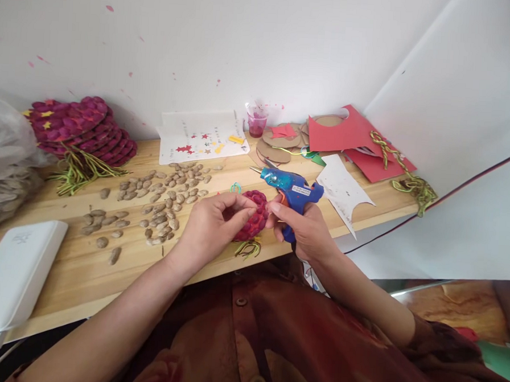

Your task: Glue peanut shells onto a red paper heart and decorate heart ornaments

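My right hand point(306, 228) grips a blue glue gun point(295, 196), its metal nozzle pointing up and to the left. With thumb and index finger pressed together, my left hand point(219, 223) hovers over a magenta disc of painted shells point(256, 217); whatever sits in the pinch is too small to make out. Green and brown yarn strands point(248, 249) hang from the disc's near edge, and a teal loop point(235, 188) sticks out at its far side. The fingertips of both hands come close together above the disc. My left hand hides part of it.
Loose peanuts point(164, 209) lie left of my hands. Behind them are a stack of magenta discs point(87, 128) and a paper with small stars point(204, 140). A cup of magenta liquid point(257, 122), cardboard circles point(274, 149) and red sheets point(343, 130) line the wall. A white power bank point(22, 270) lies front left.
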